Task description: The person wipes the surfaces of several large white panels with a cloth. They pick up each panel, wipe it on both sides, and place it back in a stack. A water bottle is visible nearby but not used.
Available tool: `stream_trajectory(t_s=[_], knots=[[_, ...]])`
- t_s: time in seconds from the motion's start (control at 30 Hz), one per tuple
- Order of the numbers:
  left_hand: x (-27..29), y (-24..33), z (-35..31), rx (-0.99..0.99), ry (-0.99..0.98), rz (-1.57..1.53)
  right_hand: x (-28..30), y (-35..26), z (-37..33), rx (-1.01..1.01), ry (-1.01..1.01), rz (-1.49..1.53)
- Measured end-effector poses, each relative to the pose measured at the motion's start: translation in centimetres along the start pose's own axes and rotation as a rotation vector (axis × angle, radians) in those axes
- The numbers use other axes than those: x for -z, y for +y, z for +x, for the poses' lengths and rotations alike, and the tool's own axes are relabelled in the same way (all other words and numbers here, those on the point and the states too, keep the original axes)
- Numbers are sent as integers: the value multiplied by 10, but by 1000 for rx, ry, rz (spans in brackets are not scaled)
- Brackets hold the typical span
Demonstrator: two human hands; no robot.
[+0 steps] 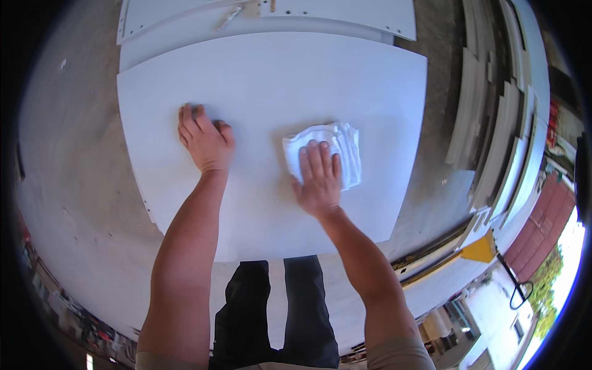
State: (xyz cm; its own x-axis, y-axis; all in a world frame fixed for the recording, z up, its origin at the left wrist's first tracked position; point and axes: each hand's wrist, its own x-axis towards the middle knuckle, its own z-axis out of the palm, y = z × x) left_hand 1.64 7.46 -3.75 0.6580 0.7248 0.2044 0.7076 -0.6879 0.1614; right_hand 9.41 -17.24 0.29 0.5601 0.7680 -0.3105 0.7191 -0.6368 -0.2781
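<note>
A large white flat panel (271, 80) lies in front of me. My left hand (205, 140) rests palm down on it at the left, fingers together, holding nothing. My right hand (319, 177) presses flat on a folded white cloth (342, 148) that lies on the panel right of the middle. The cloth sticks out beyond my fingertips to the right and above. Both forearms come in from the lower edge.
More white panels (333, 12) with drilled holes lie beyond the big one. A stack of long white boards (493, 123) stands at the right. Grey concrete floor (68, 160) surrounds the panel. My dark trousers (271, 314) show below its near edge.
</note>
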Motion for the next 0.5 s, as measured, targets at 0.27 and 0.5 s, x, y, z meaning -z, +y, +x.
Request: stream_trajectory(t_s=[0.27, 0.5], knots=[[3, 9, 4, 29, -29, -74, 26, 34, 158, -116, 464, -44], [6, 4, -1, 48, -31, -83, 30, 48, 76, 114, 66, 52]])
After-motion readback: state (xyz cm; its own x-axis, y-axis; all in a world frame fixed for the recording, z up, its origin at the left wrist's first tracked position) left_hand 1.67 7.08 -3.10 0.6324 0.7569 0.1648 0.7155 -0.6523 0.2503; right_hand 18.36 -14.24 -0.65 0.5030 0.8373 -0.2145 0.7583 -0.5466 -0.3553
